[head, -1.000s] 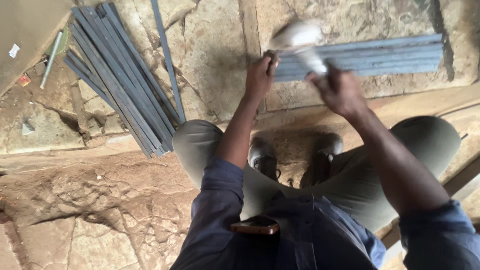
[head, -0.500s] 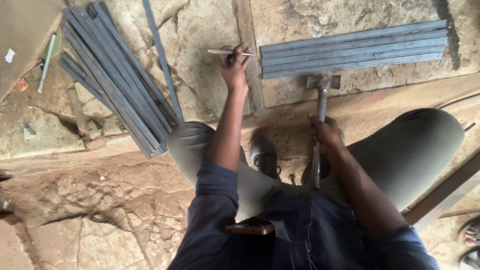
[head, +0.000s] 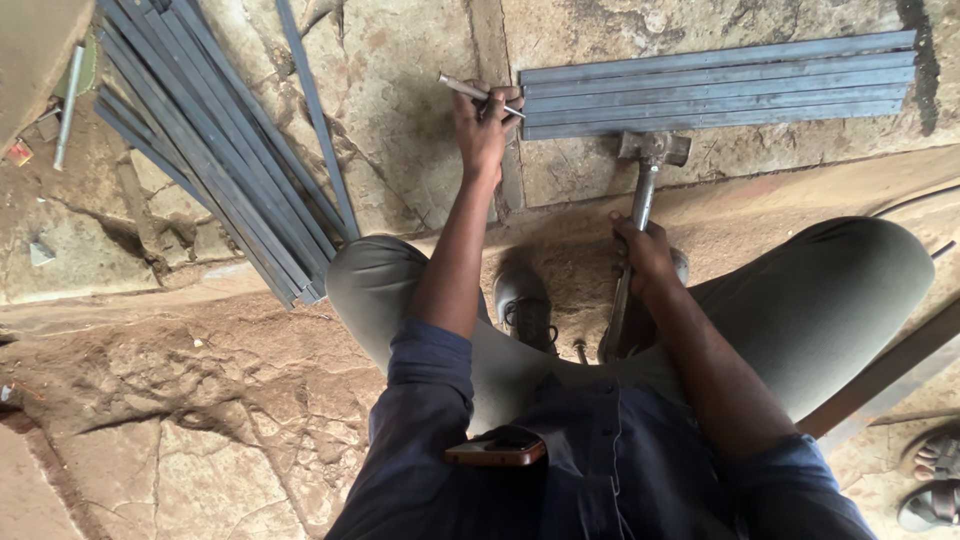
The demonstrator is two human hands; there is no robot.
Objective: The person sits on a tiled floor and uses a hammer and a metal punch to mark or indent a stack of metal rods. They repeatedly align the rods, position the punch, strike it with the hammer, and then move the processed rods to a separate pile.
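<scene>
Looking down from the head camera, the person sits low on a stone floor (head: 400,90) with knees spread. The left hand (head: 487,125) reaches forward, fingers curled tight around a thin metal rod (head: 462,88) that looks like a punch or chisel, its lower end hidden in the fist right at the left end of a row of flat grey steel strips (head: 720,85). Those strips lie side by side across the top of the frame, touching one another, on the stone slab.

Over on the other side, the right hand (head: 645,255) is wrapped firmly around the handle of a hammer (head: 650,160), gripping it about midway. The hammer head rests on the stone just below the row of strips, very near the closest one; whether it touches it cannot be told.

Well apart, at upper left, a second bundle of long steel strips (head: 220,150) lies at a slant, fanned out in a loose pile. 1 shoe (head: 522,300) shows between the knees, and a phone (head: 497,448) pokes from the dark blue shirt's pocket. A sandalled foot (head: 935,480) sits at the lower right edge.
</scene>
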